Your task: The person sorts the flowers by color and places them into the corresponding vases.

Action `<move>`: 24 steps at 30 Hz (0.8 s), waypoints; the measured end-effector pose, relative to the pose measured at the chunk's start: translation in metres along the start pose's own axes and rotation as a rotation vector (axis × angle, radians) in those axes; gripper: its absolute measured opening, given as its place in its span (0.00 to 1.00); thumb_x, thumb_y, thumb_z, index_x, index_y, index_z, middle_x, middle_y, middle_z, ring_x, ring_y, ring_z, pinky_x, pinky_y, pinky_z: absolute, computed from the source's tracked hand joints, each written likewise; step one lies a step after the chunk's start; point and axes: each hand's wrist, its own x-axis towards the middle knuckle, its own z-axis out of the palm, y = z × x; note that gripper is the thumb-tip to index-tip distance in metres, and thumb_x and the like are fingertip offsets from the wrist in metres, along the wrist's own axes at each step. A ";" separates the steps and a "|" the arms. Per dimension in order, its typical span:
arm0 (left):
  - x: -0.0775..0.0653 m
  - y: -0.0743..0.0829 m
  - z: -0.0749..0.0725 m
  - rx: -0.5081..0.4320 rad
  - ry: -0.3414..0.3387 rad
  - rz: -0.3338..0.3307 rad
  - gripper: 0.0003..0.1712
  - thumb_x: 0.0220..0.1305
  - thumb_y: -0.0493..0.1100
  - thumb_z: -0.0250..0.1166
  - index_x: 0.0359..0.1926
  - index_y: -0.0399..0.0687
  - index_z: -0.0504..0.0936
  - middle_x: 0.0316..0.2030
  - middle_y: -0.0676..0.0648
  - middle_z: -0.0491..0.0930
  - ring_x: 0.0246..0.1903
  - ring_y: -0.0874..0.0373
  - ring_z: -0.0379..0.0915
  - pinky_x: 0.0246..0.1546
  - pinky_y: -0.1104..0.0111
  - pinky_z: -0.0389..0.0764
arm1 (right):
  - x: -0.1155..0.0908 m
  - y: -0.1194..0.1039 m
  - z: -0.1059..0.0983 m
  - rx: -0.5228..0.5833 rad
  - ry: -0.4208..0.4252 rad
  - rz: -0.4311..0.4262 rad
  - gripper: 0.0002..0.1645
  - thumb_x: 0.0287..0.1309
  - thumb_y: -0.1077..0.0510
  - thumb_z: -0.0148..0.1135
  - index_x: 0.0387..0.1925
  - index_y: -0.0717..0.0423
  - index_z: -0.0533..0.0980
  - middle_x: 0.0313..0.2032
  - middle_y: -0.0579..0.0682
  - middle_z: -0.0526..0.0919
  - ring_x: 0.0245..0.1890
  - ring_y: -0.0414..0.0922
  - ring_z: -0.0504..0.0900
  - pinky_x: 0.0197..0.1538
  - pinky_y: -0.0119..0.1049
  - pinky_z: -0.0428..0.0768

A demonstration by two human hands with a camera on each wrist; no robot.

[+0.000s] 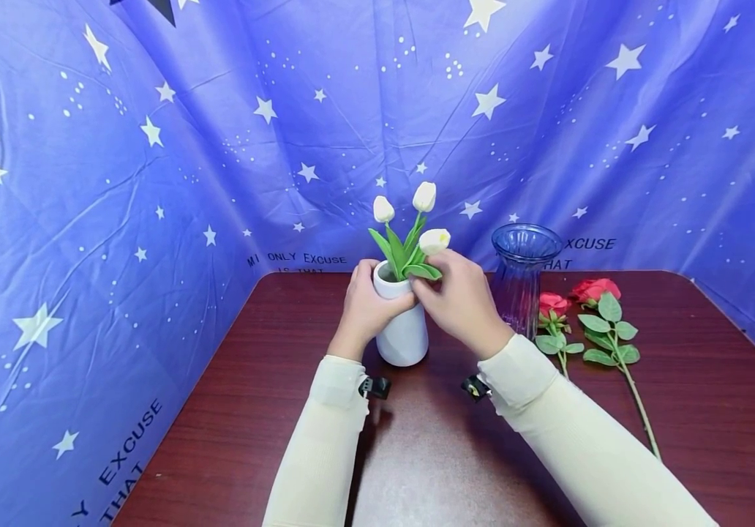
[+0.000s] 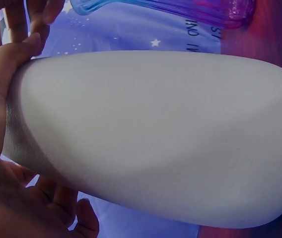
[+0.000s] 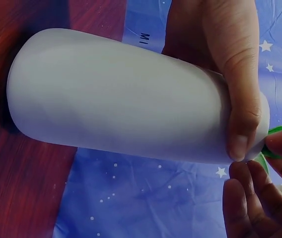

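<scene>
Operator: Specify the reference and the location of the main item.

Technician: Use the head view. Centre the dial on the white vase (image 1: 402, 340), with 12 o'clock pointing away from the person. The white vase appears upright on the brown table (image 1: 235, 417), mouth at the top.

Operator: Report the grip of the left hand (image 1: 371, 304).

Technician: The left hand encloses the neck from 9 o'clock. Its thumb crosses the front at 6 o'clock; the other fingers curl around the far side.

Operator: And the right hand (image 1: 459, 296)?

Technician: Positioned at the rim, 3 o'clock. Thumb and forefinger pinch green foliage (image 1: 425, 271) beside the mouth; whether a stem is included, I cannot tell.

Operator: List the contents.

Technician: Three white tulips. Taken from the mouth, the first bloom (image 1: 383, 209) is near 12 o'clock and the tallest bloom (image 1: 424, 197) at 1. The low bloom (image 1: 434, 241) leans to 2, directly above the right hand. Stem depth inside is hidden.

Operator: Adjacent items?

Technician: A blue-purple glass vase (image 1: 520, 289) stands just before 3 o'clock, partly covered by the right hand. Beyond it lie two red roses (image 1: 595, 291), blooms near 3 o'clock; the farther one's stem runs toward 4. A starred blue curtain (image 1: 338, 132) hangs at 12.
</scene>
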 end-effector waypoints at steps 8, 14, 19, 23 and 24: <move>-0.001 0.002 0.004 -0.072 -0.008 -0.010 0.47 0.41 0.59 0.81 0.58 0.48 0.68 0.50 0.47 0.76 0.48 0.52 0.76 0.47 0.58 0.81 | 0.003 -0.001 0.001 0.044 -0.023 0.089 0.10 0.56 0.57 0.70 0.41 0.51 0.87 0.32 0.48 0.86 0.29 0.45 0.82 0.34 0.43 0.77; -0.002 0.000 0.003 -0.074 0.047 -0.010 0.46 0.40 0.57 0.81 0.57 0.48 0.68 0.50 0.46 0.76 0.47 0.51 0.77 0.47 0.56 0.81 | 0.006 -0.002 0.006 0.072 -0.070 0.125 0.08 0.58 0.54 0.69 0.40 0.49 0.87 0.30 0.46 0.86 0.29 0.45 0.81 0.36 0.42 0.76; -0.001 -0.001 0.010 0.038 0.144 -0.026 0.47 0.42 0.65 0.77 0.59 0.49 0.68 0.51 0.48 0.74 0.48 0.51 0.75 0.51 0.52 0.75 | 0.008 0.003 0.010 0.129 -0.101 0.181 0.12 0.61 0.51 0.70 0.44 0.50 0.87 0.37 0.46 0.91 0.38 0.46 0.88 0.46 0.47 0.80; -0.001 0.000 0.013 0.118 0.200 -0.033 0.48 0.43 0.68 0.74 0.59 0.49 0.67 0.51 0.49 0.73 0.48 0.53 0.75 0.49 0.52 0.71 | 0.007 0.007 0.011 0.171 -0.124 0.242 0.16 0.63 0.50 0.70 0.50 0.51 0.84 0.40 0.47 0.92 0.41 0.46 0.90 0.48 0.48 0.82; -0.001 0.001 0.014 0.131 0.211 -0.032 0.48 0.43 0.69 0.74 0.58 0.49 0.67 0.51 0.50 0.73 0.48 0.54 0.75 0.48 0.52 0.71 | 0.006 0.007 0.010 0.179 -0.124 0.255 0.17 0.63 0.50 0.70 0.51 0.51 0.84 0.40 0.48 0.92 0.41 0.45 0.90 0.47 0.48 0.83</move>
